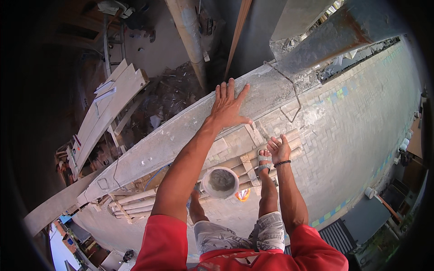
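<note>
My left hand (229,106) lies with fingers spread on the top of a long grey concrete ledge (181,132), holding nothing. Off the ledge, my right hand (279,150) is turned palm up with loosely bent fingers, and nothing shows in it. A dark bracelet (282,163) circles that wrist. Below and between my arms is a round pale bucket (204,185) with wet grey mortar (221,179) inside. It stands beside bamboo poles (233,163), where my sandalled foot (264,160) rests. A bent metal rod (296,92) loops over the ledge right of my left hand.
Beyond the ledge lie rubble (169,97) and long boards (108,106). A thick pole (187,34) rises there. A rust-stained grey beam (334,40) slants across the upper right. Grey patterned blockwork (357,131) spreads to the right. An orange object (243,194) is near the bucket.
</note>
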Demonstrator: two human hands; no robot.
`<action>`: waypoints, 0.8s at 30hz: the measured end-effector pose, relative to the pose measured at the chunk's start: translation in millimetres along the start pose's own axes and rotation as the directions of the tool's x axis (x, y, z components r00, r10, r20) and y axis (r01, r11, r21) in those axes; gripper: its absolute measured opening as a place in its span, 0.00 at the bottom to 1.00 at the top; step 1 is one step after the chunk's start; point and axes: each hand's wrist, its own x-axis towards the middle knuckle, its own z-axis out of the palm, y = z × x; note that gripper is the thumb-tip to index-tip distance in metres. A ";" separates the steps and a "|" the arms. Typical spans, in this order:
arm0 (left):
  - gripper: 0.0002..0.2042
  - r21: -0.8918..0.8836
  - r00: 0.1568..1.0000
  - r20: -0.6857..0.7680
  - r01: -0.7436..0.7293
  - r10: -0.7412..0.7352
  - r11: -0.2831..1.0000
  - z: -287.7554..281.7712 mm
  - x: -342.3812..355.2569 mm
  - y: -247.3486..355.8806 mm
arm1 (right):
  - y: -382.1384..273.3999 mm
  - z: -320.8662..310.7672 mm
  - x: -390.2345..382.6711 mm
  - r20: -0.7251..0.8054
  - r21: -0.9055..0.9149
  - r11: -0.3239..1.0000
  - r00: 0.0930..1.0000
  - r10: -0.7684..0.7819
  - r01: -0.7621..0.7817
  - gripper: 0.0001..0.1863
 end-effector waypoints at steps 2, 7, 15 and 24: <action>0.53 -0.087 0.985 -0.152 0.074 -0.086 0.994 -7.6 -3.8 -11.0 | 35.6 12.5 -11.4 0.148 -0.037 0.997 0.986 0.074 -0.069 0.30; 0.41 -0.097 0.847 -0.356 0.387 -0.395 0.917 -8.6 -79.2 -85.8 | 84.3 47.8 -21.6 0.234 -0.040 0.979 0.950 0.205 -0.202 0.31; 0.28 -0.040 0.679 -0.424 0.647 -0.599 0.762 42.1 -217.8 -186.3 | 135.3 117.6 -38.2 0.238 0.059 0.983 0.959 0.153 -0.172 0.45; 0.15 -0.109 0.561 -0.624 0.628 -0.544 0.771 44.7 -199.1 -172.5 | 159.5 140.0 -55.5 0.376 -0.079 0.973 0.911 -0.171 0.215 0.57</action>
